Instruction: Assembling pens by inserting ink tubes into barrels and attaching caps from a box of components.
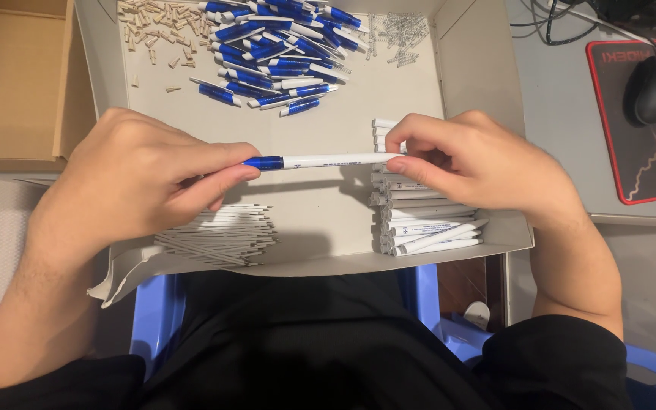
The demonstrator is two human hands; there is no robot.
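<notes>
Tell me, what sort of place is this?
Probably a home or small-office desk used for assembling pens by hand. A shallow cardboard tray holds sorted parts: blue-and-white pen pieces, white barrels and thin refills. Beside it lie a computer mouse and its mat.

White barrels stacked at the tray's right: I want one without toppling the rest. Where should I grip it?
Probably the top white barrel, pinched mid-length from above. It lies loose and slanted across the stack near the tray's front edge, with nothing on it; the right hand covers the far barrels.
</notes>
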